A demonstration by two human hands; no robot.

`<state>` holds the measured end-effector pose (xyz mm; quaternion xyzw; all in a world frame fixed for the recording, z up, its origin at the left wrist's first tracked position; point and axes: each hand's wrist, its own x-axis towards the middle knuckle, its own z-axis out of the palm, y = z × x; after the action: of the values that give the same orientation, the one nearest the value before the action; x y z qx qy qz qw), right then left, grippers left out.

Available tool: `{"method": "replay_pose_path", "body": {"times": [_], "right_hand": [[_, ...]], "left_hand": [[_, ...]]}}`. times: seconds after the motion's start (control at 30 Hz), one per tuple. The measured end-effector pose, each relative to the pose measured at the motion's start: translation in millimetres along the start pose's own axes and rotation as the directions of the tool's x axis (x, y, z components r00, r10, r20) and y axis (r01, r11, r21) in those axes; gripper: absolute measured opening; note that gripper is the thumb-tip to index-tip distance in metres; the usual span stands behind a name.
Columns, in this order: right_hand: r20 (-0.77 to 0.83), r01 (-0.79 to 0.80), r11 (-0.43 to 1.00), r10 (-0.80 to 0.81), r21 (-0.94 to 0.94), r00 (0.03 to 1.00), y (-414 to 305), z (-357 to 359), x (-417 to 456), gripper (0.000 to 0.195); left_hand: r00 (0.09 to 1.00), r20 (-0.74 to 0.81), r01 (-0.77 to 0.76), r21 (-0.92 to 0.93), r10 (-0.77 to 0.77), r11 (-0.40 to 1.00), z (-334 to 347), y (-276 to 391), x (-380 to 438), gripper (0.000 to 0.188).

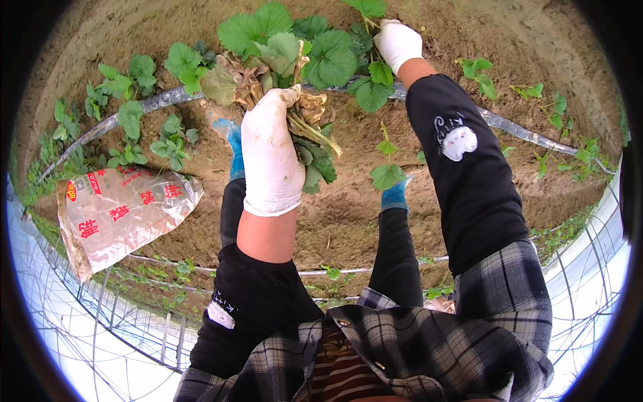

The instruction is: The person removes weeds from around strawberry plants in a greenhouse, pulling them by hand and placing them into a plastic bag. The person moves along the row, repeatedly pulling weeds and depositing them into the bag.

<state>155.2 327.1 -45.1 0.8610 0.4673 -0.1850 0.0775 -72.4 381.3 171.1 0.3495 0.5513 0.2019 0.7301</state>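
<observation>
My left hand (271, 145), in a soiled white glove, is closed around a bunch of dry brown and green strawberry leaves and stems (311, 120). My right hand (398, 42), gloved in white too, reaches to the upper right of a leafy strawberry plant (329, 59). Its fingers are bent at a leaf stalk (371, 22); the fingertips are partly hidden, so whether they grip it I cannot tell. Behind the bunch, a black drip tape (168, 99) runs across the soil under the plants.
A clear plastic bag with red print (128, 211) lies at the left. Small strawberry plants (173, 143) grow along the tape on both sides. My feet in blue covers (395, 196) stand on the soil below. Another thin line (341, 272) crosses the ground nearer my body.
</observation>
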Motion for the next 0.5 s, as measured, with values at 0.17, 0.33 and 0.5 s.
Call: {"method": "replay_pose_path", "body": {"times": [0.17, 0.33, 0.5], "right_hand": [[-0.099, 0.183, 0.982, -0.178, 0.047, 0.979, 54.7, -16.4, -25.1, 0.006], [0.050, 0.013, 0.629, -0.083, 0.777, 0.995, 82.3, 39.1, -47.3, 0.008], [0.203, 0.150, 0.874, -0.269, 0.463, 0.942, 44.1, 24.9, -52.1, 0.027]], "left_hand": [[1.000, -0.013, -0.020, 0.036, 0.020, 0.999, -0.3, -2.0, -0.3, 0.020], [0.990, 0.051, -0.137, 0.271, 0.128, 0.953, 5.7, -5.2, 2.6, 0.021], [0.992, 0.060, -0.123, 0.157, 0.115, 0.980, 6.7, -15.2, 6.0, 0.012]]}}
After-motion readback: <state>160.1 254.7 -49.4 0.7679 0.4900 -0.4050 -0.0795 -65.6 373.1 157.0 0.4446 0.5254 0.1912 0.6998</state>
